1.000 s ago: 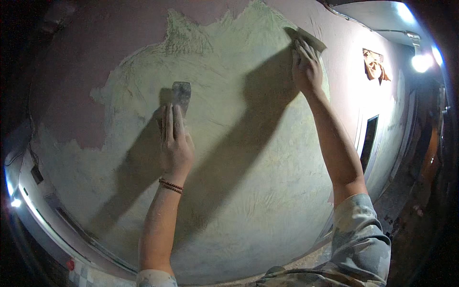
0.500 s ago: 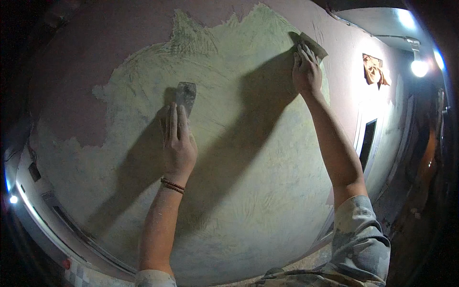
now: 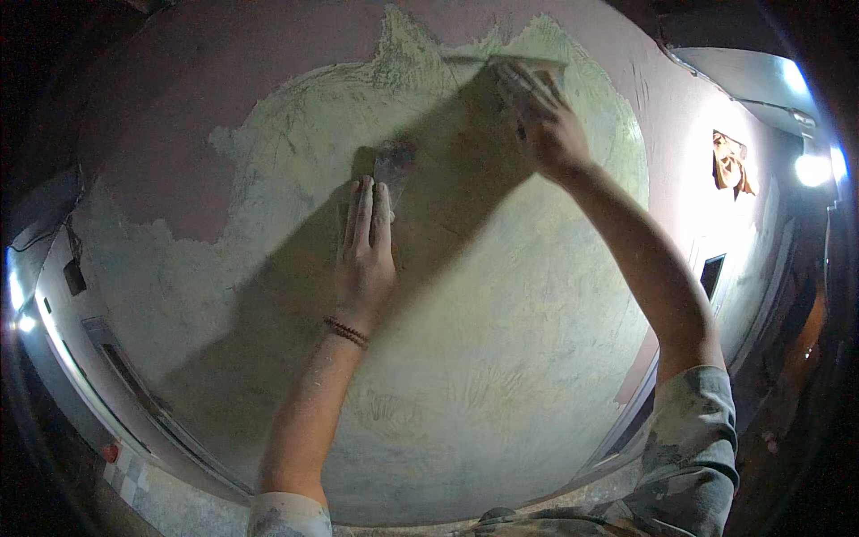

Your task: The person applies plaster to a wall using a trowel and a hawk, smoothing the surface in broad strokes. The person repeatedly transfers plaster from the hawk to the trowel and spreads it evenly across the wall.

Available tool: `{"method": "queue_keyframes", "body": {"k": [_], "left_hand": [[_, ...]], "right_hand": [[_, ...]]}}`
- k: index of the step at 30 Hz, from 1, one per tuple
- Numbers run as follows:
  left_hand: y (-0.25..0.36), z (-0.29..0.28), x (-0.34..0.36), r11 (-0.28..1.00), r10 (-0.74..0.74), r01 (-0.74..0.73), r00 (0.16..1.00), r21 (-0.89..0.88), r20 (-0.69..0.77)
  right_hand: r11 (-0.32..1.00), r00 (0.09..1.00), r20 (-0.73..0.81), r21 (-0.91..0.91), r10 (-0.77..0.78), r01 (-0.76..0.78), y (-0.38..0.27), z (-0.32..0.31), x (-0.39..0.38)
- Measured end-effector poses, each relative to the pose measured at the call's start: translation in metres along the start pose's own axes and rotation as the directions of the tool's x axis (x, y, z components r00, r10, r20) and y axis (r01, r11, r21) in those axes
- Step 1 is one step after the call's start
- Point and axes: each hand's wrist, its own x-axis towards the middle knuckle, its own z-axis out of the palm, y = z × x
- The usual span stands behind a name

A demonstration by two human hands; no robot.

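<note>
My right hand (image 3: pixel 552 130): grasping one wide scraper (image 3: pixel 553 71), which sits at one o'clock, fingers laid up toward its edge. My left hand (image 3: pixel 365 259): grasping one small scraper (image 3: pixel 394 164), grey-stained, toward half past eleven; fingers stretched along it, thumb hidden. Plaster (image 3: pixel 501 313): pale green, ragged along the top, filling the centre. Shadow (image 3: pixel 447 179): dark, slanting across it toward eight o'clock. Pink wall (image 3: pixel 161 161): ten o'clock. Bracelet (image 3: pixel 346 332): dark beads, on my left wrist. Cloth (image 3: pixel 734 168): brown, bunched, toward two o'clock. Bulb (image 3: pixel 812 170): lit, between two and three o'clock.
</note>
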Motion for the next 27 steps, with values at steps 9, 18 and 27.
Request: {"method": "queue_keyframes", "body": {"k": [9, 18, 27], "left_hand": [[0.002, 0.001, 0.0, 0.997, -0.069, 0.07, 0.997, -0.038, 0.026], [0.005, 0.002, 0.002, 0.993, -0.062, 0.061, 0.998, -0.106, -0.003], [-0.005, 0.0, -0.006, 0.977, -0.205, 0.203, 0.978, -0.062, -0.026]], "right_hand": [[0.944, 0.992, -0.115, 0.318, -0.05, 0.085, -0.082, -0.014, -0.011], [0.977, 0.932, -0.311, 0.16, 0.187, -0.142, -0.034, 0.007, 0.049], [0.935, 0.975, -0.032, 0.278, -0.221, 0.221, -0.091, 0.014, -0.013]]}}
